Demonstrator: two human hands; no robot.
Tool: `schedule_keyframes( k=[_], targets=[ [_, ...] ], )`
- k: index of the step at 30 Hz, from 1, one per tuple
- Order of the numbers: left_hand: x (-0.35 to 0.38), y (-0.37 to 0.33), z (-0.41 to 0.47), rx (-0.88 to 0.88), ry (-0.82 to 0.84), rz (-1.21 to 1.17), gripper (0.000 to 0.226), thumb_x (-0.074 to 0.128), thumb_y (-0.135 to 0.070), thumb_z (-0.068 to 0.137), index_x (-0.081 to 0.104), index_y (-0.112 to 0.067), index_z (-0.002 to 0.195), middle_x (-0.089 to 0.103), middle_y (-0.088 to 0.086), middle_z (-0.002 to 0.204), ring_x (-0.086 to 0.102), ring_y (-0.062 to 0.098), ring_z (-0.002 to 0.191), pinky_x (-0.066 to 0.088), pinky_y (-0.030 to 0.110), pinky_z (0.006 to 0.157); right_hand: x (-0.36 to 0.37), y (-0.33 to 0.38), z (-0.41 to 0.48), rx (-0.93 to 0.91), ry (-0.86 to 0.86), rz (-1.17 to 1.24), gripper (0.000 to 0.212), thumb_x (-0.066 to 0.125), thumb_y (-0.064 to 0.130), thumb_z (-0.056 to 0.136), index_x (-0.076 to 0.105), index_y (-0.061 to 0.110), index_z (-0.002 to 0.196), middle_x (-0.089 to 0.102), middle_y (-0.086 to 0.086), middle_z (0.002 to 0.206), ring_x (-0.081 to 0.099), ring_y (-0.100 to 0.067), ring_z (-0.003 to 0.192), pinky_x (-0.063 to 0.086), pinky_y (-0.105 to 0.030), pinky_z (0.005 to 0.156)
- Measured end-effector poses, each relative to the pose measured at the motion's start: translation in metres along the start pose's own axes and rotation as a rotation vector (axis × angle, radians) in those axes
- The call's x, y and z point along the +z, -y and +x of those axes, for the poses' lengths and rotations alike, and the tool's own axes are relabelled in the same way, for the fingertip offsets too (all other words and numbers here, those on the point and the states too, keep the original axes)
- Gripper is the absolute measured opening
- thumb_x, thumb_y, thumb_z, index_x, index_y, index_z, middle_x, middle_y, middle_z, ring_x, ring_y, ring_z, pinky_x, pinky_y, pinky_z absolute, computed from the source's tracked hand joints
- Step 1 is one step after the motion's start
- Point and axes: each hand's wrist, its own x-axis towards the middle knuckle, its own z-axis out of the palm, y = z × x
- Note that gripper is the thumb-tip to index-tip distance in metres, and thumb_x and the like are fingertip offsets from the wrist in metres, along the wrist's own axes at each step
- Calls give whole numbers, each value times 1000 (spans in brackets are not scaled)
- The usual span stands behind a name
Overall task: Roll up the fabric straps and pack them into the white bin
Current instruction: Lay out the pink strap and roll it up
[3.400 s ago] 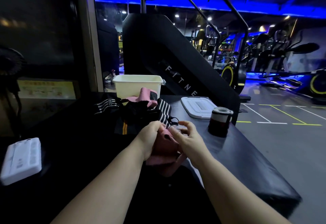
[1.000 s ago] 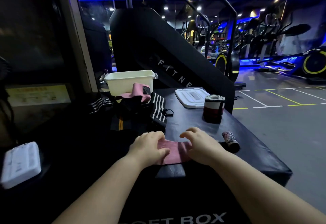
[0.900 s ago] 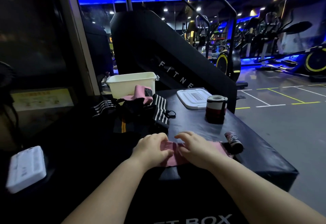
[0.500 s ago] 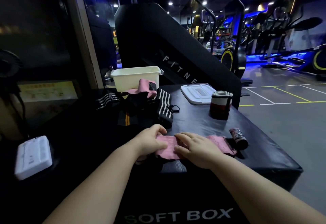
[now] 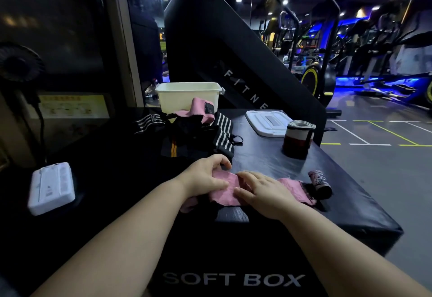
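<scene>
Head view — my left hand (image 5: 205,176) pinches the pink strap (image 5: 228,189), right hand (image 5: 263,190) flat on it; one roll (image 5: 298,137) finished, pile (image 5: 194,135) waiting — early.

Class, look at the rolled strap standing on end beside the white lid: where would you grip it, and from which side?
I would grip the rolled strap round its curved wall at mid-height, from the near side: it stands upright as a cylinder, the white lid lies close behind, and the soft box in front is bare.
</scene>
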Motion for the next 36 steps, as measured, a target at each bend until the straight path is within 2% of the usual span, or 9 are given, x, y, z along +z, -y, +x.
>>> schedule_keyframes(
  k=[4,11,14,19,23,26,29,33,36],
  targets=[
    [-5,-1,2,-87,21,141,38,78,-29,74,56,-33,105,56,-8,81,53,9,70,43,21,66,0,0,-1,4,0,1,60,37,60,97,31,30,148,31,9,156,27,-9,142,17,-19,110],
    [-11,-5,-3,-345,-26,429,63,72,-69,64,54,-32,111,59,-10,100,57,14,94,46,29,81,3,-3,1,15,-2,-9,61,37,61,96,34,29,148,31,9,156,27,-10,142,18,-22,112],
    [-6,-11,-5,-402,-68,479,55,69,-67,67,56,-29,105,62,-7,104,58,18,98,45,29,80,3,-3,2,14,-7,-11,61,36,62,96,34,30,148,31,9,156,27,-10,143,18,-22,113],
    [0,-18,-2,-330,-116,493,35,68,-52,74,54,-29,95,59,-10,94,55,16,88,39,28,69,4,-2,1,12,-2,-7,61,37,62,96,34,29,147,31,8,156,27,-9,142,17,-22,112],
    [-10,-12,-6,-344,-104,517,50,69,-71,64,57,-29,87,61,-9,88,59,17,89,40,28,68,4,-1,0,12,-6,5,61,37,62,96,35,29,147,33,9,155,28,-9,142,18,-23,112],
    [-29,-8,-12,-340,-93,605,60,61,-83,62,57,-31,93,59,-12,86,57,16,89,41,29,70,3,-3,0,9,-11,4,61,38,61,96,35,29,147,34,10,155,28,-8,141,18,-22,112],
    [-41,3,-21,-316,-40,685,59,58,-83,66,57,-33,97,57,-12,87,58,17,91,41,29,72,2,-4,-1,11,-9,11,60,39,61,95,35,30,147,32,10,155,28,-9,142,19,-22,111],
    [-31,18,-28,-282,-58,667,55,58,-82,67,55,-32,89,59,-12,86,58,15,88,41,29,70,-2,0,0,7,35,12,60,41,61,95,30,36,149,26,10,158,26,-10,143,21,-23,111],
    [-29,20,-28,-277,-87,638,56,58,-82,67,58,-31,92,60,-12,85,56,13,83,41,28,68,-9,7,3,-27,33,6,54,48,49,97,33,38,147,22,7,159,28,-14,143,28,-26,108]
  ],
)
